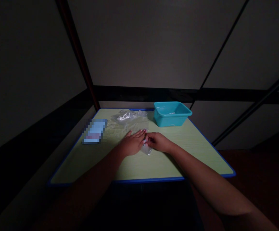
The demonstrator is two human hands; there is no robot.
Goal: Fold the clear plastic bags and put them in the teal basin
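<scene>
Bag handling, mid-step: my left hand (133, 143), fingers spread, steadies a small clear bag (147, 150) inward from the table's (197, 160) near edge; my right hand (160, 141) appears to pinch it. Further handling calls for light, steady pressure.

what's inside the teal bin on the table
Something small and pale, perhaps clear plastic, shows inside the teal bin. Its near wall hides most of the floor, so anything lying lower cannot be seen.

From here I seem to be viewing a dim indoor room, its exact kind unclear: dark-trimmed panelled walls (141, 45) fill the upper frame, a small blue-edged table (178, 160) the centre.
</scene>
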